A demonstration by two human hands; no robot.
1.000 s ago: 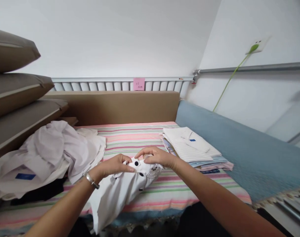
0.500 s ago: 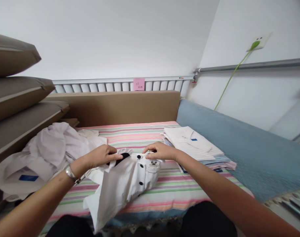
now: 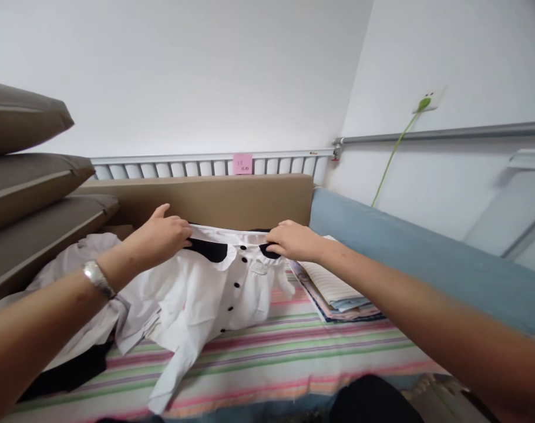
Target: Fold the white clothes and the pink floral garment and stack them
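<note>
A white shirt (image 3: 205,288) with a black collar and black buttons hangs between my hands, its front toward me. My left hand (image 3: 164,235) grips the collar on the left, thumb raised. On the other side of the neckline, my right hand (image 3: 296,239) pinches the collar's right end. The shirt's lower part and one sleeve reach down to the striped bedcover (image 3: 267,352). Behind my left forearm lies a crumpled heap of pale clothes (image 3: 69,276), with a black piece at its lower edge. My right forearm partly covers a stack of folded shirts (image 3: 333,285).
Grey-brown cushions (image 3: 33,182) are piled at the left. A brown padded board (image 3: 232,200) stands at the back before a white radiator with a pink note (image 3: 242,164). A blue padded side (image 3: 382,258) bounds the right. A green cord (image 3: 393,155) hangs from a wall socket.
Both hands have lifted the shirt's collar up and away from me, spreading it wider. More of the shirt front and its buttons now show. The camera view has shifted slightly.
</note>
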